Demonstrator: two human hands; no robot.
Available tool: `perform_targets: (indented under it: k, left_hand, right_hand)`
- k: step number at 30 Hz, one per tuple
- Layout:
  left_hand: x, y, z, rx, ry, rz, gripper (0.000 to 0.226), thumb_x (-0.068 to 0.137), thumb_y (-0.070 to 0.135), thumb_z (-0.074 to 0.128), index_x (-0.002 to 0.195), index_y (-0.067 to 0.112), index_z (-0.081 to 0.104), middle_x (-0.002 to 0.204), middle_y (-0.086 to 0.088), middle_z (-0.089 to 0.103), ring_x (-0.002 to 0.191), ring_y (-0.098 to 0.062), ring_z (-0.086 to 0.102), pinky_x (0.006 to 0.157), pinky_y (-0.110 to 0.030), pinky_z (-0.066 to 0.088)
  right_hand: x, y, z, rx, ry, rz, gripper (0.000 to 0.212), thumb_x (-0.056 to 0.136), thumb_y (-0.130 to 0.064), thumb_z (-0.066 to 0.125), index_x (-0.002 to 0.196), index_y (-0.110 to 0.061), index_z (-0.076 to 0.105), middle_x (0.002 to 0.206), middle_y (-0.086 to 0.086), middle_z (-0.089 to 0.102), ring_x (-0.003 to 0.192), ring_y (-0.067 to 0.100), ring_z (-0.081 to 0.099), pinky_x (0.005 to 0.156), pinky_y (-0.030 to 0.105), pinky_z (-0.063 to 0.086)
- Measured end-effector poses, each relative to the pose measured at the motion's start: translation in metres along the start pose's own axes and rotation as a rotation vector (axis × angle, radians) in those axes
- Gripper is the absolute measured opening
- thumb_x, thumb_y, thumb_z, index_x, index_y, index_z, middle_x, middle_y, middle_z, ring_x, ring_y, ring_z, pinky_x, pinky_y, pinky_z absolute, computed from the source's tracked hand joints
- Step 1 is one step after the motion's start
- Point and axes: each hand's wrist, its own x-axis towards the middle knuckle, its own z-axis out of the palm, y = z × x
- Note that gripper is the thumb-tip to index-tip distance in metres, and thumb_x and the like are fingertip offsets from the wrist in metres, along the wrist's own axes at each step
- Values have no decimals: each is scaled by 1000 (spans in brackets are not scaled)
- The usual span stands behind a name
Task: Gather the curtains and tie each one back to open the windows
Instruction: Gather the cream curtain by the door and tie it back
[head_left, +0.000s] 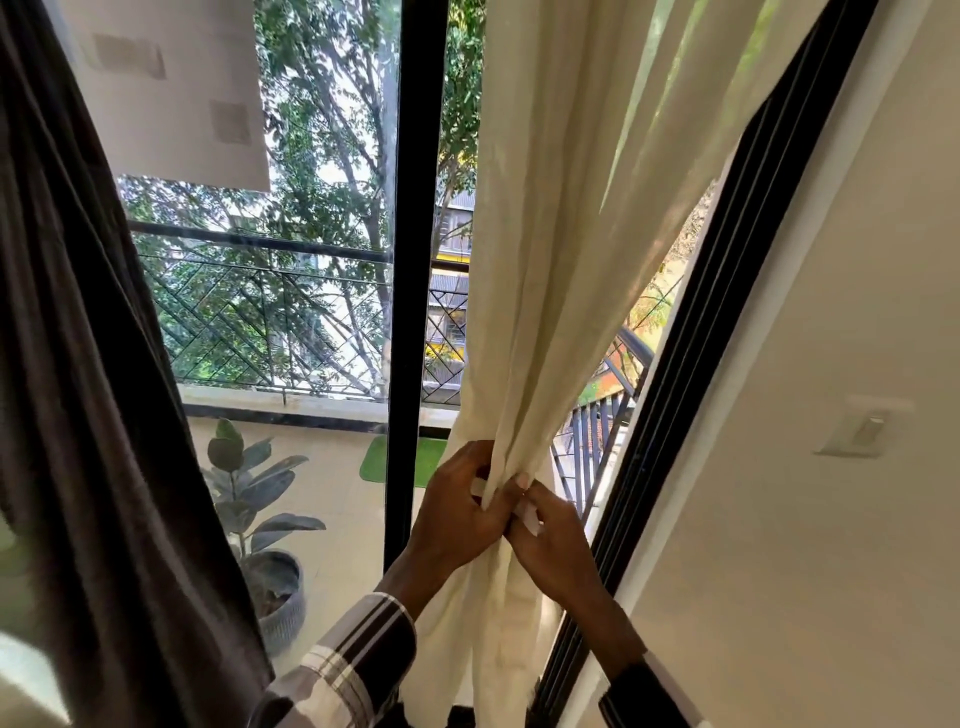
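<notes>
A cream curtain (561, 234) hangs on the right side of the window and is bunched into a narrow waist low down. My left hand (457, 514) grips that waist from the left. My right hand (550, 540) presses against it from the right, fingers closed on a thin white tie strip (530, 517) that wraps the bunched cloth. A dark brown curtain (88, 389) hangs loose along the left edge. The ends of the strip are mostly hidden by my fingers.
A black window frame post (410, 270) stands between the curtains, with a black sliding track (670, 415) at the right. A cream wall (831, 364) carries a switch plate (862, 431). Outside, a potted plant (260, 519), balcony railing (270, 322) and trees.
</notes>
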Motion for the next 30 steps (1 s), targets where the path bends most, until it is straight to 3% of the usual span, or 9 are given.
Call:
perform_targets:
  k: [4,7,10,12,15,19,24,26,30]
  left_hand:
    - [2,8,4,71,-17,-46,48,72,63,70,107,36,54,94,14,66,82,-2,63,69,-24,56]
    - [6,14,11,190,66,-74,36,84,41,68,111,20,58,97,2,69,84,-17,67,73,-30,56]
    - [12,16,11,226,69,-99,22,84,22,61,103,11,63,92,-6,71,81,-27,68,72,-39,58]
    - [16,17,7,236,48,-122,24,81,24,58,98,8,65,90,-10,72,80,-29,68,71,-41,57]
    - [23,16,0,244,45,-126,27,79,25,59,96,5,68,89,-12,72,81,-33,68,72,-41,57]
    - [30,10,-14,182,13,-160,28,78,25,63,99,6,69,93,-6,71,82,-24,67,69,-32,54]
    - [36,7,-27,27,-43,-210,31,80,7,72,110,11,68,98,10,61,82,-6,60,63,-5,44]
    - [37,4,-30,-41,-81,-246,30,79,8,74,108,14,69,96,9,65,82,-4,62,67,-13,50]
    - [35,1,-34,-252,-176,-356,20,79,6,76,94,18,73,91,1,75,87,-18,71,80,-38,57]
  right_hand:
    - [0,0,-7,-138,-181,-40,36,91,-17,58,127,-18,59,104,-17,67,96,1,67,81,15,52]
    - [3,-3,-10,-248,-237,-76,33,88,-25,50,117,-15,61,94,-9,71,83,10,69,71,18,51]
    - [5,-3,-14,-253,-133,-102,47,87,-39,55,131,-26,61,91,-6,76,80,11,72,73,25,56]
    - [5,-1,-21,-123,-78,-72,31,84,-28,71,115,-33,70,89,-13,76,81,6,72,76,25,58]
    - [6,-2,-35,-16,-78,36,10,79,-16,82,88,-17,77,80,-1,77,73,20,73,70,37,61]
    - [6,-4,-67,-39,-178,123,13,79,-18,81,86,-8,76,67,-1,73,59,11,69,59,21,54]
    - [20,-4,-114,-128,-180,121,4,83,-13,77,81,-10,76,61,-7,68,53,-1,61,55,10,45]
    - [30,-1,-129,-164,-148,104,3,83,-12,77,82,-10,77,66,-4,69,55,-1,60,55,9,44]
    - [57,7,-147,-266,-142,76,4,84,-11,75,86,-15,77,77,6,71,66,6,63,63,15,48]
